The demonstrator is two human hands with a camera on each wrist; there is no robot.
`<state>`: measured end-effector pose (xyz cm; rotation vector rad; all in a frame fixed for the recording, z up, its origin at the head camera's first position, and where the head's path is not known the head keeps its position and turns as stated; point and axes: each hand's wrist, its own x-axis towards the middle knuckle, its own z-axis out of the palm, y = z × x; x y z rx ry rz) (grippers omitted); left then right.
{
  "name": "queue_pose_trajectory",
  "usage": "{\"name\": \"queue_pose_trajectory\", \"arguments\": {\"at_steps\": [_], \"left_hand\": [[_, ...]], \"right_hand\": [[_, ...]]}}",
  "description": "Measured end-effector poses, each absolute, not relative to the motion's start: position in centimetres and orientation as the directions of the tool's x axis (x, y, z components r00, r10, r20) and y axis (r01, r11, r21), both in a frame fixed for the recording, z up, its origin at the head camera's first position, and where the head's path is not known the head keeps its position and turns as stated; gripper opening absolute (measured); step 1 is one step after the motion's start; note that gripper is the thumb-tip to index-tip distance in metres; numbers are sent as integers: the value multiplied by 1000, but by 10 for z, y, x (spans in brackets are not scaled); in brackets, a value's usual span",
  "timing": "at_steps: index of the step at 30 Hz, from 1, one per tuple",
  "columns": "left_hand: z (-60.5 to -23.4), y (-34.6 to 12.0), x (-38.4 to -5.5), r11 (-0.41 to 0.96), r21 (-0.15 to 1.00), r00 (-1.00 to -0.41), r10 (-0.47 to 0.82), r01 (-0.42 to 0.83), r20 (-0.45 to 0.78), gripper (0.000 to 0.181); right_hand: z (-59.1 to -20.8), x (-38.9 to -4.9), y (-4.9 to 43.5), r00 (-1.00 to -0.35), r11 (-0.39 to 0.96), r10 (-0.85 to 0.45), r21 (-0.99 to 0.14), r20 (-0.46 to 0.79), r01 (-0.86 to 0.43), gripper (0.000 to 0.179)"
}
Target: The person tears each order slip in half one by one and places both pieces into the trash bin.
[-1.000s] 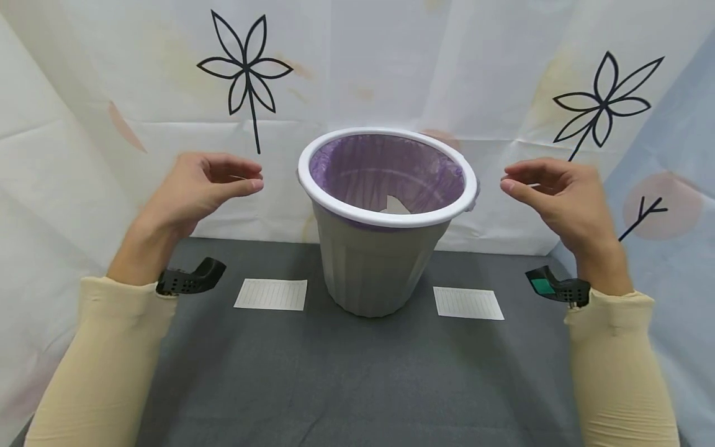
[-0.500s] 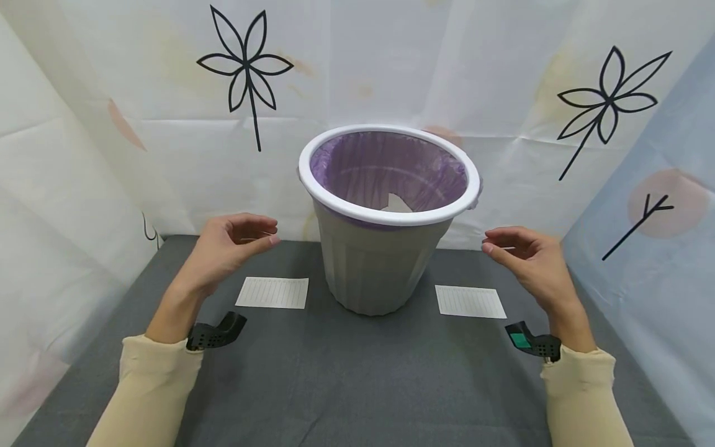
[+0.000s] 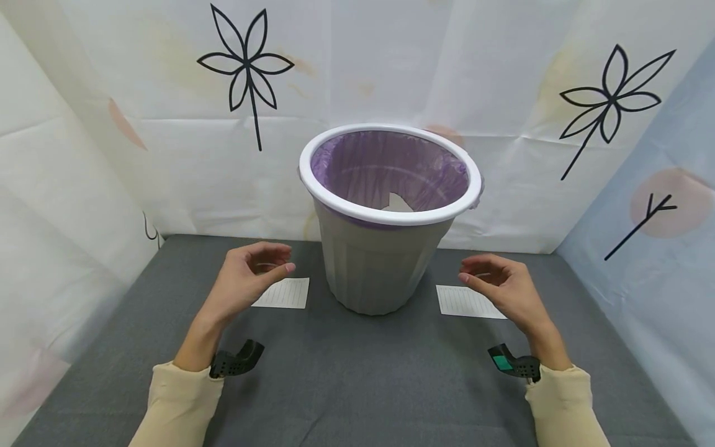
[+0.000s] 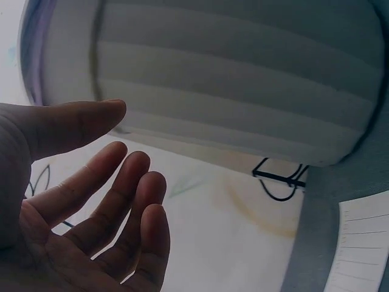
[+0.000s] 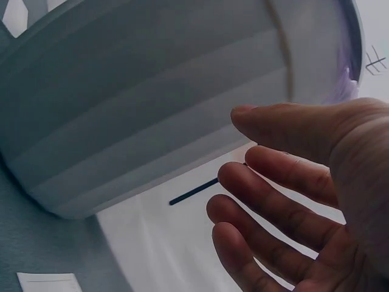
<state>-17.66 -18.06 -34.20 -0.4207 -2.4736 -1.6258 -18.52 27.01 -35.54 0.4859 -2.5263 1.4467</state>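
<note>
A grey trash can [image 3: 374,267] with a white rim ring [image 3: 391,217] stands upright on the dark table, lined with a purple plastic bag [image 3: 385,164]. My left hand [image 3: 248,276] hovers to its left, fingers relaxed and slightly bent, holding nothing. On the other side my right hand [image 3: 503,285] mirrors it, also with nothing between thumb and fingers. Both wrist views show the can's ribbed wall [image 4: 231,79] beyond the loose fingers, with a gap between. A pale patch [image 3: 398,203] shows inside the bag.
Lined white paper cards lie on the dark cloth, one left [image 3: 287,293] and one right [image 3: 466,302] of the can, each partly covered by a hand in the head view. White curtains [image 3: 363,62] with plant drawings rise behind and at the sides.
Both hands have come down from beside the can's rim and moved inward, now level with its lower half. The can has stayed in place.
</note>
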Motion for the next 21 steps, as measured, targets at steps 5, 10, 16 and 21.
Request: {"name": "queue_pose_trajectory", "arguments": {"at_steps": [5, 10, 16, 21], "left_hand": [[-350, -179, -176, 360, 877, -947, 157, 320, 281, 33], [-359, -178, -175, 332, 897, -954, 164, 293, 251, 33], [-368, -180, -176, 306, 918, -964, 156, 254, 214, 34], [-370, -181, -177, 309, 916, -963, 157, 256, 217, 35]], "right_hand": [[-365, -186, 269, -933, 450, -195, -817, 303, -360, 27], [-367, -186, 270, -929, 428, -204, -826, 307, -367, 26], [-369, -186, 271, -935, 415, -199, -839, 294, -352, 28], [-371, -186, 271, -940, 427, -194, -839, 279, -337, 28]]}}
